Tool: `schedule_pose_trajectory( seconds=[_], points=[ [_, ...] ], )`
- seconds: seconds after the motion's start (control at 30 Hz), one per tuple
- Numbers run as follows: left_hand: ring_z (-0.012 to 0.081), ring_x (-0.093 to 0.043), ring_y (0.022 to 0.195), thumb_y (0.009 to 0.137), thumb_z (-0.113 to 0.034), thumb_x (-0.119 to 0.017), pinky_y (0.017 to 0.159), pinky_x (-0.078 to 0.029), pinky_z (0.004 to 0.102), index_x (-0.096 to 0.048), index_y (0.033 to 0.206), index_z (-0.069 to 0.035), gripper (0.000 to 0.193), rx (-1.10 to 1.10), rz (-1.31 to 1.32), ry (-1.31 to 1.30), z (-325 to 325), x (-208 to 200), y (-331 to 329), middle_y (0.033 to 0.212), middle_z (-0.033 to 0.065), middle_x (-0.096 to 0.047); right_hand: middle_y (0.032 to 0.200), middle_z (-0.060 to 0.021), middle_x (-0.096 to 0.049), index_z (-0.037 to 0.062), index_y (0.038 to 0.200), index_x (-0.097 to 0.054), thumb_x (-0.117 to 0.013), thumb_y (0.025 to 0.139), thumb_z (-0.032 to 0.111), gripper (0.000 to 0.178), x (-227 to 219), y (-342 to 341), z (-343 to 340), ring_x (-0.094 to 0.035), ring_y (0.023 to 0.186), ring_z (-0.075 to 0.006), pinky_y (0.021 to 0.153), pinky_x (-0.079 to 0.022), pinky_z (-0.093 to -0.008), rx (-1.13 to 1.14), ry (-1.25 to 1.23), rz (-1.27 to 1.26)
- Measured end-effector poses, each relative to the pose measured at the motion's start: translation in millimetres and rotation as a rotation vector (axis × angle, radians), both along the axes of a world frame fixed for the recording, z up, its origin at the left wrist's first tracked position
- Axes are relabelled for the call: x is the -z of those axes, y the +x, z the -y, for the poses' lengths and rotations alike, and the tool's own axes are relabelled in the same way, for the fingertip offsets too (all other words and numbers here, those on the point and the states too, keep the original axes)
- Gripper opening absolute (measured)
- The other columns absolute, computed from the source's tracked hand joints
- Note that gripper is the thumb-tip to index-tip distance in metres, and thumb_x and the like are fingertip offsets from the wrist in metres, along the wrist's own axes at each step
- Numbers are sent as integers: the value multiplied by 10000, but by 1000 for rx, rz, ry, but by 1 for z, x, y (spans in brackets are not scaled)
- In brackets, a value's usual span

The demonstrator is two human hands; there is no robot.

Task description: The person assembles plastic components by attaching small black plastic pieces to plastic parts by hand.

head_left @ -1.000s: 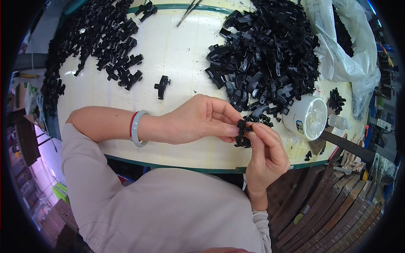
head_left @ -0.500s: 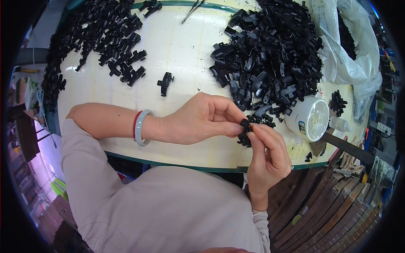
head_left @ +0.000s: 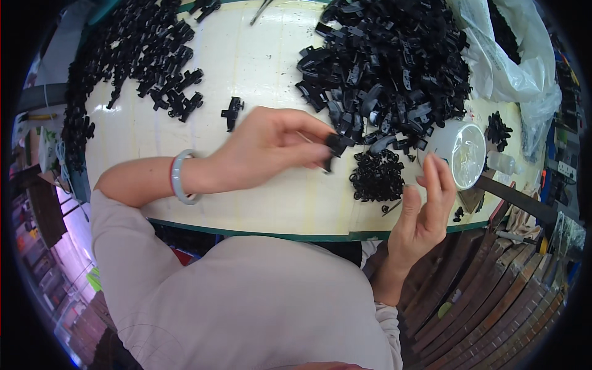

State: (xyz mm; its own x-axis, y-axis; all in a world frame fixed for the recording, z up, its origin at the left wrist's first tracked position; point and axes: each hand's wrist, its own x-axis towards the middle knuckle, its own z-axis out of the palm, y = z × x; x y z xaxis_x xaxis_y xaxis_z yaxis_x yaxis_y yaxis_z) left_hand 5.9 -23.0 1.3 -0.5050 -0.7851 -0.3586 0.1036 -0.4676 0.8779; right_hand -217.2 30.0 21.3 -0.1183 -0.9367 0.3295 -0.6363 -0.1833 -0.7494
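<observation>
My left hand [head_left: 265, 148], slightly blurred, pinches a small black plastic part [head_left: 335, 147] between thumb and fingertips, above the table. My right hand [head_left: 425, 206] is apart from it, fingers raised and spread from the thumb, with nothing visible in it. Left of the right hand lies a small heap of tiny black clips [head_left: 377, 176], with a thin pin-like piece [head_left: 391, 208] by its lower edge. A large pile of curved black plastic parts [head_left: 394, 68] rises beyond my hands. One single black part [head_left: 232, 114] lies just beyond my left wrist.
Many black parts [head_left: 148, 55] are spread over the far left. A white tub [head_left: 459, 154] lies tilted right of the clips, near a clear plastic bottle [head_left: 502, 162]. Metal tweezers [head_left: 261, 11] lie at the far edge. A white plastic bag [head_left: 518, 68] stands at the far right.
My hands have separated. The left moved away and slightly left with the black part; the right let go, moved right and opened. The heap of clips is now uncovered.
</observation>
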Motion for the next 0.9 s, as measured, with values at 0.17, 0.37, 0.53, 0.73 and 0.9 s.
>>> schedule_pose_trajectory(
  seconds=[0.17, 0.37, 0.53, 0.73, 0.9],
  points=[
    [109, -645, 766, 841, -2, -603, 710, -531, 201, -572, 1087, 65, 257, -141, 332, -158, -10, -3, 39, 892, 71, -640, 997, -94, -557, 31, 898, -677, -748, 634, 6, 275, 5, 6, -8, -488, 901, -257, 696, -426, -312, -232, -44, -359],
    [79, -622, 654, 803, 10, -646, 578, -500, 167, -603, 1049, 32, 251, -338, 564, -335, -18, -4, 63, 904, 61, -593, 934, -78, -557, 20, 802, -648, -720, 618, -39, 207, 16, 20, -8, -464, 856, -263, 697, -415, -319, -221, -63, -418],
    [91, -544, 519, 754, -25, -698, 472, -435, 212, -640, 1013, -39, 265, -299, 892, -763, -13, -15, 62, 904, 72, -582, 929, -94, -572, 9, 832, -615, -670, 675, -72, 186, 14, 13, -6, -494, 844, -263, 707, -419, -323, -215, -42, -269],
    [181, -527, 658, 664, -20, -737, 524, -442, 262, -649, 919, -57, 271, 27, 837, -1449, 35, -8, 24, 819, 58, -544, 992, -161, -576, -43, 933, -548, -510, 868, -66, 79, 9, 8, -9, -613, 760, -149, 668, -526, -239, -125, 230, 661],
    [194, -532, 700, 632, -20, -740, 549, -453, 284, -643, 906, -54, 292, 57, 828, -1404, 43, -2, 17, 808, 56, -533, 997, -187, -577, -91, 1036, -586, -517, 865, -53, 187, 16, -4, -11, -624, 734, -183, 667, -544, -280, -146, 310, 1000]
  ],
)
